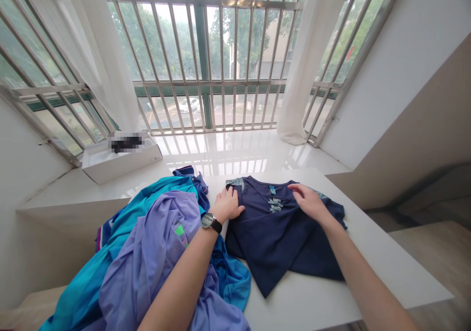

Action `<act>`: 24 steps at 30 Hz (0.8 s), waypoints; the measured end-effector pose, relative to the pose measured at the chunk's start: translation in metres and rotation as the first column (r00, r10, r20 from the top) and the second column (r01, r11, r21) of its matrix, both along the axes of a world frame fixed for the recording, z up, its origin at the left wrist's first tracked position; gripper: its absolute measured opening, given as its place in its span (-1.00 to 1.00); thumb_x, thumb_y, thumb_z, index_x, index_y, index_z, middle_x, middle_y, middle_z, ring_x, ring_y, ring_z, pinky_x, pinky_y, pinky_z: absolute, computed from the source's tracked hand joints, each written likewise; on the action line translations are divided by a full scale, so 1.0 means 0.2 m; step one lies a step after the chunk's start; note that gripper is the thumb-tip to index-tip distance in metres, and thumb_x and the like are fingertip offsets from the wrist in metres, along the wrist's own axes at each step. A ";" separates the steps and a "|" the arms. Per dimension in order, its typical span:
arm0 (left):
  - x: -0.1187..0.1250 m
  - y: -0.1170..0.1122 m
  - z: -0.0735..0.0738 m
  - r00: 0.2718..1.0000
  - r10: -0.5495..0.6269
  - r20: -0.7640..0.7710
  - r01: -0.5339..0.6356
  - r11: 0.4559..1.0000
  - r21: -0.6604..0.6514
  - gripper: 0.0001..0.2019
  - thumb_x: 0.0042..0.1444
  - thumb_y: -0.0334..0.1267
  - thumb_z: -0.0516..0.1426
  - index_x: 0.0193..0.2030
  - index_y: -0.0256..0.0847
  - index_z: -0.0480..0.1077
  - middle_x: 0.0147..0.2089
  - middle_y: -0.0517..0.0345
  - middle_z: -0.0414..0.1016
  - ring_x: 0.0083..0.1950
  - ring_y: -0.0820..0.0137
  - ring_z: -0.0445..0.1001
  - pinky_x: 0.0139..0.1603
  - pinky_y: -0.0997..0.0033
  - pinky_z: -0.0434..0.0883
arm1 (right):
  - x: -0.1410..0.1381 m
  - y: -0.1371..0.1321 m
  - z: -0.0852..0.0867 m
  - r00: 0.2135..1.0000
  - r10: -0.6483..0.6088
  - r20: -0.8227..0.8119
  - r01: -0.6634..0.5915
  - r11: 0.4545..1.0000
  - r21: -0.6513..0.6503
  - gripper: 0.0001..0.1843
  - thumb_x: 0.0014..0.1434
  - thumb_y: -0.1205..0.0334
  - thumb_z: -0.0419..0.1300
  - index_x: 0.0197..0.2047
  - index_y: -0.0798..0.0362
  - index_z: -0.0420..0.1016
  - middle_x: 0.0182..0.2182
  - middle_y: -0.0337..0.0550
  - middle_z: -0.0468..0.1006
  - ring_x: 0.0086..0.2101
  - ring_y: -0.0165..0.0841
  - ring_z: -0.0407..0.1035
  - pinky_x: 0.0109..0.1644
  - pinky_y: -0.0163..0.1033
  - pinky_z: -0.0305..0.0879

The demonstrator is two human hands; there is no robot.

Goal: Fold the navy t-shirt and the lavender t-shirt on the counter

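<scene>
A dark navy shirt (279, 233) with patterned trim at the collar lies partly folded on a white table (386, 267). My left hand (227, 205), a watch on its wrist, rests on the shirt's left shoulder edge with fingers curled and together. My right hand (309, 201) lies flat on the shirt's right shoulder, fingers stretched out. To the left sits a heap of clothes: a lilac garment (154, 257) on top of a teal one (121, 223), with a blue piece behind.
A white box (121, 160) stands on the glossy window ledge (228, 152) at the back left. Barred windows and white curtains (309, 66) fill the far side. The table's right and front edges drop to a wooden floor (437, 252).
</scene>
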State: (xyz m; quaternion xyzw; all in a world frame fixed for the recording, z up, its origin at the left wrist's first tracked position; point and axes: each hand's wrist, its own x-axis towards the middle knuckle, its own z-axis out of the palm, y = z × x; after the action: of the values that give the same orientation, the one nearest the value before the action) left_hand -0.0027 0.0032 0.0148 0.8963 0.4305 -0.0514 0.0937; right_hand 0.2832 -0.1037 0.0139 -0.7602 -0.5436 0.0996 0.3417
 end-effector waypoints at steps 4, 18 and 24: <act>0.01 0.00 -0.01 1.000 0.011 0.000 -0.011 0.999 0.037 -0.29 0.22 0.07 0.03 0.36 -0.40 0.09 0.44 -0.37 -0.03 0.43 -0.22 -0.05 0.33 -0.14 0.07 | 0.37 -0.11 -0.04 0.959 -0.147 0.243 0.166 0.985 -0.057 -0.52 0.04 0.40 -0.03 -0.04 0.06 0.55 0.01 0.01 0.56 0.03 -0.19 0.42 0.17 -0.11 0.26; 0.00 0.01 -0.02 1.000 -0.001 0.020 0.001 1.000 0.015 -0.27 0.22 0.08 -0.01 0.38 -0.38 0.02 0.46 -0.38 -0.08 0.44 -0.17 -0.06 0.32 -0.11 0.09 | 0.25 -0.35 0.17 0.965 0.234 0.120 -0.181 0.922 -0.342 -0.82 0.08 0.10 0.12 -0.34 -0.04 0.49 -0.43 -0.21 0.54 -0.39 -0.29 0.38 -0.26 -0.23 0.31; 0.00 0.01 -0.04 1.000 -0.015 0.027 0.014 0.999 0.038 -0.29 0.23 0.09 -0.02 0.38 -0.37 0.03 0.45 -0.39 -0.06 0.44 -0.17 -0.05 0.31 -0.12 0.09 | -0.03 -0.52 0.25 0.899 0.398 -0.183 -0.438 0.803 -0.405 -0.80 0.09 0.04 0.20 -0.34 -0.04 0.53 -0.43 -0.25 0.55 -0.40 -0.35 0.37 -0.32 -0.30 0.29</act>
State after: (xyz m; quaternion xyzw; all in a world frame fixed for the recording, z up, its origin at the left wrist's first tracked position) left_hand -0.0034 0.0056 0.0064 0.9015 0.4237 -0.0314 0.0822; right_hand 0.2775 -0.2084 0.0644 -0.6731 -0.6456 0.3251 0.1560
